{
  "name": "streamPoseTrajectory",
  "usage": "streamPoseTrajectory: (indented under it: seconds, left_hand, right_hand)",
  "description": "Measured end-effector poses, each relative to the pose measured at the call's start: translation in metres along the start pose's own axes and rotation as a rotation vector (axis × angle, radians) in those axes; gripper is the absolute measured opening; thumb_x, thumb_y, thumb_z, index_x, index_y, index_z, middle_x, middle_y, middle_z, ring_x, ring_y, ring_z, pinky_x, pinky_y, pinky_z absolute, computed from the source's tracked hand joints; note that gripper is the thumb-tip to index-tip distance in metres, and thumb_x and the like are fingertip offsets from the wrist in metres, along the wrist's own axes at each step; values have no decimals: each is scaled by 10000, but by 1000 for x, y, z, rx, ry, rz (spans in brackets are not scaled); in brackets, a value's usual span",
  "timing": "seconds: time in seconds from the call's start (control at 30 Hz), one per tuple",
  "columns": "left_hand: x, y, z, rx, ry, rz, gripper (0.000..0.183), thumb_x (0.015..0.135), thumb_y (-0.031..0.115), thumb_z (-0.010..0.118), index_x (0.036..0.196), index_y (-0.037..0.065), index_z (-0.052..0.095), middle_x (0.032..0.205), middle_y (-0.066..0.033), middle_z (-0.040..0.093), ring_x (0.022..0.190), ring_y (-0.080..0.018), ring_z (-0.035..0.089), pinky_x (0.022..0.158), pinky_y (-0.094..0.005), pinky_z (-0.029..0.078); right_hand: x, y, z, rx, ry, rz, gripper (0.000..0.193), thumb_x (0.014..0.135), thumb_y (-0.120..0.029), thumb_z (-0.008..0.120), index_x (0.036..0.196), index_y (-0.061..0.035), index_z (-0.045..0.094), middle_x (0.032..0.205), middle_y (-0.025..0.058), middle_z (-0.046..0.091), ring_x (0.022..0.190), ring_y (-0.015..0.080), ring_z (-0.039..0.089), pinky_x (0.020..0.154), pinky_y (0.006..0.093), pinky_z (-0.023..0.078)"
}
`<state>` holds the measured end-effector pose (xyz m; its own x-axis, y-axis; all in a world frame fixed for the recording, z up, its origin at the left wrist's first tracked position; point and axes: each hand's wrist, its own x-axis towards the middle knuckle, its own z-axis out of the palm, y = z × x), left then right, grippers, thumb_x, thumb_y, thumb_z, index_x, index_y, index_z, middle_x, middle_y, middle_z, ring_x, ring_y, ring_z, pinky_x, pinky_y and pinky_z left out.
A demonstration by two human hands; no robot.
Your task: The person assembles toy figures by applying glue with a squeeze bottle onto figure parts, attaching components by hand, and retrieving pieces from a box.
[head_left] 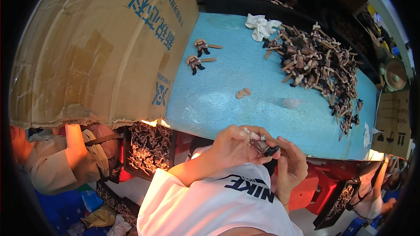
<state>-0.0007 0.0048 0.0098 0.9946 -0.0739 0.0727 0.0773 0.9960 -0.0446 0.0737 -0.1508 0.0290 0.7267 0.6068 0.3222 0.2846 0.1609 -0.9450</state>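
Note:
Just past the table's near edge, I hold a small toy figurine [259, 143] with a pale upper part, brownish lower part and black boots. My left hand [232, 147] pinches its pale end. The curled fingers of my right hand [292, 162] are around its boot end; their exact contact is partly hidden. Two similar figurines [201, 46] [195, 63], each with a tan stick-like piece, lie apart at the table's left. Ahead of my hands is a small tan ring-shaped piece [242, 93]. A big pile of such figurines [313, 59] covers the right side.
A large cardboard box [105, 52] walls off the left. Crumpled white tissue [261, 27] and a clear plastic bit [292, 102] lie on the blue tabletop [218, 109]. Black trays [214, 5] line the back. Red stools [304, 188], a parts crate [148, 148] and other people sit below.

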Motion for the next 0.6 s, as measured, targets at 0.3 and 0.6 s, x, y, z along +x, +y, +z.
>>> streamPoseTrajectory:
  seconds: [0.3, 0.6]
  left_hand:
    - [5, -1, 11, -115, 149, -7, 434, 689, 254, 455, 952, -66, 584, 983, -293, 567, 727, -323, 500, 609, -330, 359]
    - [14, -3, 16, -232, 283, 10, 442, 688, 217, 509, 1046, -33, 582, 1027, -165, 593, 971, -347, 525, 705, -345, 409]
  right_hand:
    - [1, -1, -1, -120, 16, -1, 377, 740, 153, 535, 1100, 44, 539, 1031, 212, 617, 896, 267, 635, 808, 330, 495]
    - [0, 2, -4, -127, 25, -16, 388, 734, 152, 541, 1105, 36, 544, 1014, 200, 627, 879, 263, 641, 776, 320, 511]
